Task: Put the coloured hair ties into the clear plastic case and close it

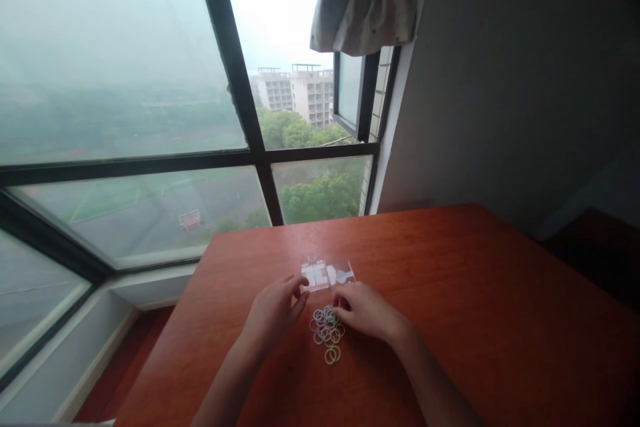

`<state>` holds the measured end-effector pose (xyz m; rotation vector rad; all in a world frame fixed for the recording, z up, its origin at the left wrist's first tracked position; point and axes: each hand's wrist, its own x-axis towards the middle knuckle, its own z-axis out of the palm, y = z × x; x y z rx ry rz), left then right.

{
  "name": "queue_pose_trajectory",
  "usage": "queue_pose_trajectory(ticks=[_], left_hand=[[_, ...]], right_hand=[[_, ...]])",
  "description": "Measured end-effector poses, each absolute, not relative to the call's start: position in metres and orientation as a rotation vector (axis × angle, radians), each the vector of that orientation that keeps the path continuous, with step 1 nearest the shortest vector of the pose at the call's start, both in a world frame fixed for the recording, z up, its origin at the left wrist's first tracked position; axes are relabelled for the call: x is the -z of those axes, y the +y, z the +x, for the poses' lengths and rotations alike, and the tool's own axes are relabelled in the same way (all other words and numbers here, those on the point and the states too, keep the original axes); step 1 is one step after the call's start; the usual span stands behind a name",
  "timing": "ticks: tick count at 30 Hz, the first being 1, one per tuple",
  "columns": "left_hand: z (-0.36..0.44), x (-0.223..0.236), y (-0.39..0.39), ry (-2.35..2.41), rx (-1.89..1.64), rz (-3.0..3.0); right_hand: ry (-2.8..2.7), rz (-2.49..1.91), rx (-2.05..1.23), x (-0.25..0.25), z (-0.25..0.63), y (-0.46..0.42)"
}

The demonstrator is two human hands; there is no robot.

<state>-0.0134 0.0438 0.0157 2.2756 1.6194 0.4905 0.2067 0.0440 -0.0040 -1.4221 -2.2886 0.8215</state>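
Observation:
A loose pile of small pastel hair ties (325, 335), some pale blue and white, others yellowish, lies on the brown table between my hands. Just beyond it is a clear plastic box (315, 276) with its lid laid open to the right. My left hand (277, 307) is by the box's left front corner, thumb and forefinger apart, with nothing visible between them. At the upper right edge of the pile, my right hand (367, 310) has its fingers bent and drawn together beside the hair ties. Its fingertips are partly hidden, so what they pinch is unclear.
The brown wooden table (450, 293) extends well to the right and ends at the window on the far side. Dark window frames (260, 159) rise behind and to the left. A short curtain (367, 7) hangs above an outward-opened pane. A grey wall (500, 93) stands at right.

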Motion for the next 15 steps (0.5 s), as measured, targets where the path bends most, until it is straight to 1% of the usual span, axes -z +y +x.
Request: queue_pose_trajectory(ticks=[5,8,15], left_hand=[[-0.010,-0.004,0.059,1.607,-0.494,2.236],[-0.010,0.008,0.059,1.556,-0.554,2.201],[-0.012,0.017,0.055,1.474,-0.673,2.219]], right_hand=[[-2.306,-1.421,-0.817,0.008,0.203,0.042],[-2.317,-1.429,-0.786,0.010,0.201,0.043],[-2.271,-1.363,-0.872,0.010,0.201,0.042]])
